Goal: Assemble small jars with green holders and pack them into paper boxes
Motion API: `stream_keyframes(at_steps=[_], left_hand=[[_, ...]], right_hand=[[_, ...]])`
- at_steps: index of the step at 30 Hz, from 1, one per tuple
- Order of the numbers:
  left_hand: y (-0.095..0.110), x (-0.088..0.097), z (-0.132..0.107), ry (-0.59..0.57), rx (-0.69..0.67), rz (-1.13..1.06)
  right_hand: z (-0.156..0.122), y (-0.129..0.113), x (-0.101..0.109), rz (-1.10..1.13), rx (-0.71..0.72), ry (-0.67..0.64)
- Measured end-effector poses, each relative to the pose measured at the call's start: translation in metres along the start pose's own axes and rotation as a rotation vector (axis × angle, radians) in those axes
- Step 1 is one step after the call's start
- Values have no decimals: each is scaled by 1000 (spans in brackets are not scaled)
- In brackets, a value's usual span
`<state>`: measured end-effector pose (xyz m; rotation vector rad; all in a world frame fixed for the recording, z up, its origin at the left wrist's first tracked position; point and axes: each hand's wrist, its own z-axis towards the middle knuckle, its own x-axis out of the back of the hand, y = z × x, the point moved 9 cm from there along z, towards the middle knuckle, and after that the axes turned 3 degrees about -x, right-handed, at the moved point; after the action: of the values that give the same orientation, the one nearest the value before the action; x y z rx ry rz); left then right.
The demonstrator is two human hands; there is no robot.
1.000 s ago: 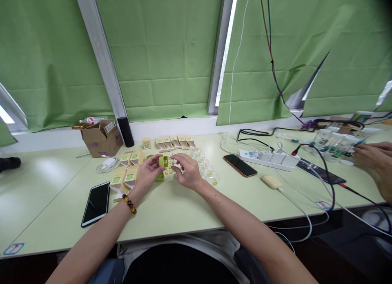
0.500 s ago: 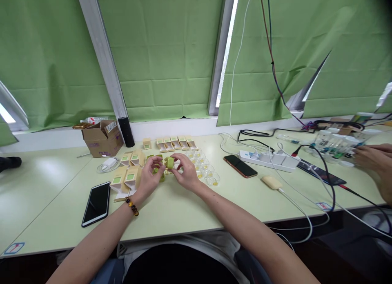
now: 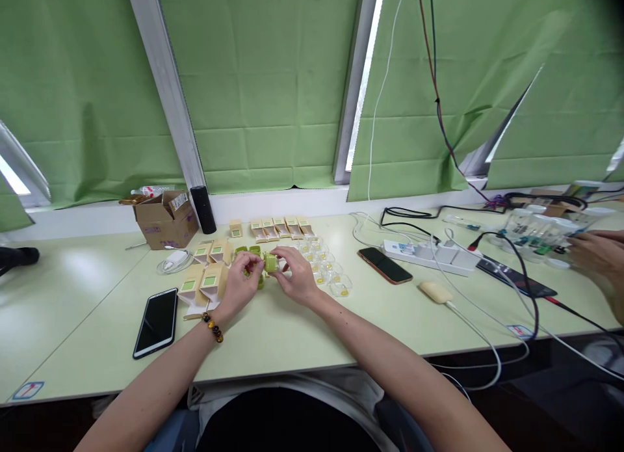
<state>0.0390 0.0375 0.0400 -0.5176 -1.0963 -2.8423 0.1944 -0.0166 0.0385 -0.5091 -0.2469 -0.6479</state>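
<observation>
A small green square container point(image 3: 270, 263) is held up above the table between the fingertips of my right hand point(image 3: 296, 278). My left hand point(image 3: 242, 279), with a beaded bracelet at the wrist, is closed in a pinch just left of it. What those left fingertips hold, if anything, is too small to make out. More green containers point(image 3: 240, 250) lie behind and under my left hand, partly hidden. To the right of my right hand stand rows of clear plastic cups point(image 3: 340, 285) with yellow bits inside.
Opened cream boxes point(image 3: 210, 284) with green labels stand on the left, with more cream boxes point(image 3: 281, 228) behind. Phones point(image 3: 156, 323), a power strip point(image 3: 431, 255), loose cables and a cardboard box point(image 3: 166, 221) lie around. At far right, another person's hand point(image 3: 597, 253) is beside clear containers.
My left fingers have drawn together into a pinch and slid slightly off the green container's side. My right hand keeps its hold. The view has shifted slightly.
</observation>
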Motion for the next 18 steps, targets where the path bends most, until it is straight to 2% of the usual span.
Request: stream_keyframes(at_steps=[7, 18], left_hand=[[-5, -4, 0, -32, 64, 0], [-21, -10, -2, -56, 158, -86]], right_hand=[[-1, 1, -1, -28, 29, -16], [0, 8, -4, 52, -61, -30]])
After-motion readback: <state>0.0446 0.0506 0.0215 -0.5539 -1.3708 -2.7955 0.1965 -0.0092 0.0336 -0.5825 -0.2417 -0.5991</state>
